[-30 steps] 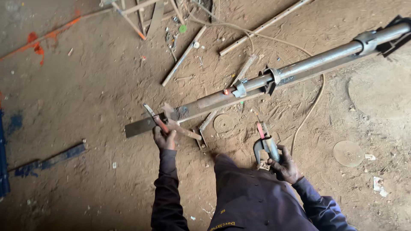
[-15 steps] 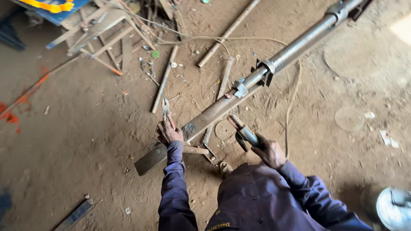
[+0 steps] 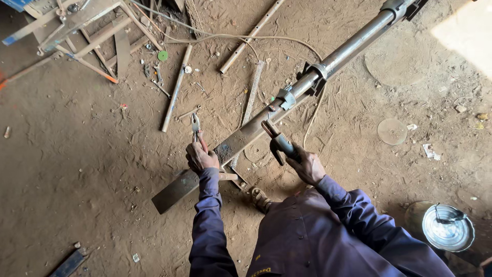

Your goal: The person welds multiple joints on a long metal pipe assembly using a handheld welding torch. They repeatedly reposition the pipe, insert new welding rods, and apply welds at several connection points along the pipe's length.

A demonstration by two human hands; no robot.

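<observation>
Left hand (image 3: 201,156) fingers gripping pliers (image 3: 195,123), right hand (image 3: 307,164) holding electrode holder (image 3: 277,141), metal bowl (image 3: 448,228) nearby

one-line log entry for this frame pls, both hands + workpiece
left hand: grips pliers | right hand: holds electrode holder against long steel bar | bar lies diagonally on dirt floor | metal bowl at right

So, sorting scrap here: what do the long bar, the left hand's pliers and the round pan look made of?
Long bar: likely steel, dull brown, rusty, flat end. Pliers in the left hand: grey metal jaws, reddish grips, probably plastic. Round pan: shiny silvery metal, perhaps aluminium or stainless.
</observation>
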